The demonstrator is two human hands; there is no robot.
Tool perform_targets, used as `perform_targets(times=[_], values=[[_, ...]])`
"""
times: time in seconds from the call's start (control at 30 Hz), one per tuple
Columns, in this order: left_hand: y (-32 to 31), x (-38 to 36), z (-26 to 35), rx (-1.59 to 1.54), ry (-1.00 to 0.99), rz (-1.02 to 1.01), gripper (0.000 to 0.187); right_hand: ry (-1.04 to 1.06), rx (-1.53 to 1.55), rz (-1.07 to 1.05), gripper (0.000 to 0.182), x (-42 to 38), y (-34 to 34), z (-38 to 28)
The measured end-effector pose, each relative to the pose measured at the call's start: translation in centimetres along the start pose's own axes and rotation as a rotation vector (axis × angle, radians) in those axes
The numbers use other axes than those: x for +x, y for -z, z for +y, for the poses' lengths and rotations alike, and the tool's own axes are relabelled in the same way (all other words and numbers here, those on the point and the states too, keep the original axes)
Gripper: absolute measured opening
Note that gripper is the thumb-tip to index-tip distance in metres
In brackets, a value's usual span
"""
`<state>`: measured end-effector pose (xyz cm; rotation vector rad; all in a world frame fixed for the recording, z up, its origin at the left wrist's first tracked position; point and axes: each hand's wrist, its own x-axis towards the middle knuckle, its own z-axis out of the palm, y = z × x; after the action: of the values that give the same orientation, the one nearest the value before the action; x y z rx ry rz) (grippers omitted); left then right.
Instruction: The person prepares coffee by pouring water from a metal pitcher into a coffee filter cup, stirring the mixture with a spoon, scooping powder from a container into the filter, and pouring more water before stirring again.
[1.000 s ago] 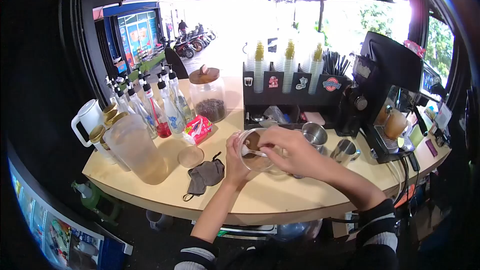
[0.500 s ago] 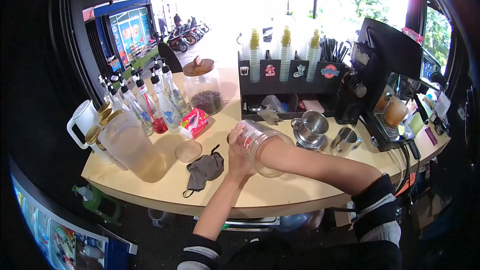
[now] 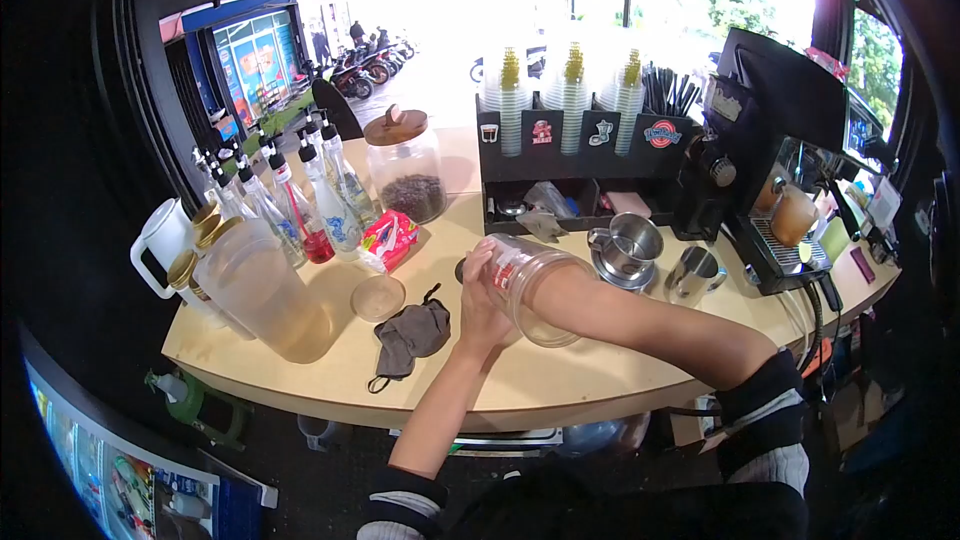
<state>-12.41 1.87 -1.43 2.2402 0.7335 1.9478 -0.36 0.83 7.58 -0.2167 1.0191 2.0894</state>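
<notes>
A clear jar [image 3: 540, 331] with red print on its side lies tilted above the counter, its wide mouth turned toward me. My left hand [image 3: 482, 292] is closed around the jar's base end. Through the mouth goes my right hand [image 3: 548, 282], in past the wrist; the jar wall, its print and glare hide the fingers. A dark grey cloth face mask [image 3: 412, 338] with ear loops lies on the counter left of my left hand. Beside the mask is a round, pale lid-like disc [image 3: 378, 298]. A metal pot [image 3: 628, 244] and a steel pitcher [image 3: 694, 275] stand right of the jar.
A tall translucent pitcher [image 3: 265, 290], pump bottles [image 3: 335, 205] and a red-and-white packet [image 3: 390, 238] crowd the counter's left. Behind stand a wooden-lidded jar [image 3: 408, 175] and a black cup rack [image 3: 570, 175]. An espresso machine [image 3: 775, 240] occupies the right. The counter's curved front edge [image 3: 560, 420] is near me.
My right forearm has shifted slightly, and the jar's mouth has moved a little up and right with it. My left hand keeps its hold. The whole view has shifted slightly.
</notes>
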Motion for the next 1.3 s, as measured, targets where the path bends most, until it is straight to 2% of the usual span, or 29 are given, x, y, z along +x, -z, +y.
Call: perform_targets(times=[0.03,0.1,0.23,0.3,0.33,0.37,0.43,0.47,0.53,0.6,0.7,0.77,0.83,0.87,0.97,1.1,1.3], values=[[0.0,0.0,0.0,-0.02,0.003,0.002,0.11,0.0,0.001,0.0,0.025,0.9,0.2,-1.4],[0.0,0.0,0.0,-0.039,0.006,0.005,0.109,-0.277,0.012,-0.114,0.021,2.6,0.5,-4.0],[0.2,0.2,0.1,-0.031,-0.01,0.002,0.104,-0.187,-0.024,-0.186,0.02,3.0,1.0,-3.5],[0.3,0.4,0.4,-0.023,-0.017,0.001,0.102,-0.081,-0.113,-0.085,0.021,1.1,0.7,-1.9],[0.4,0.5,0.5,-0.049,-0.013,0.008,0.102,-0.081,-0.114,-0.085,0.021,1.8,1.2,-3.8],[0.4,0.6,0.7,-0.074,-0.008,0.013,0.101,-0.421,0.322,-0.061,0.028,2.8,1.9,-6.4],[0.2,0.4,0.3,-0.049,-0.013,0.016,0.102,-0.754,0.763,-0.033,0.04,2.4,2.0,-5.6],[0.1,0.3,0.2,-0.024,-0.018,0.019,0.102,-0.767,1.076,0.026,0.039,1.5,2.0,-5.6],[0.2,0.4,0.5,-0.03,-0.005,0.018,0.103,-0.71,2.063,0.104,0.037,-4.2,0.6,2.2],[0.2,0.6,0.7,-0.034,0.008,0.019,0.103,-0.717,2.428,0.093,0.035,-7.1,-0.5,5.7],[0.3,0.8,1.1,-0.011,0.082,0.02,0.103,-0.845,2.412,0.141,0.03,-7.7,-1.7,6.0],[0.6,1.1,1.7,-0.003,0.211,0.019,0.101,-0.861,2.46,0.189,0.024,-8.6,-2.7,6.2],[0.8,1.1,1.8,0.021,0.214,0.028,0.1,-0.606,2.593,-0.136,0.023,-10.6,-4.0,8.6],[0.9,1.2,1.9,0.046,0.218,0.036,0.099,-0.725,2.591,-0.019,0.02,-10.7,-4.3,7.8],[0.9,1.3,1.9,0.034,0.203,0.042,0.099,-0.754,2.617,0.041,0.02,-11.4,-5.1,7.1],[0.7,1.2,1.8,0.039,0.216,0.045,0.101,-0.758,2.67,-0.059,0.02,-12.8,-5.3,8.4],[0.8,1.2,2.0,0.039,0.225,0.036,0.101,-0.915,2.685,0.138,0.023,-13.4,-5.2,7.5]])
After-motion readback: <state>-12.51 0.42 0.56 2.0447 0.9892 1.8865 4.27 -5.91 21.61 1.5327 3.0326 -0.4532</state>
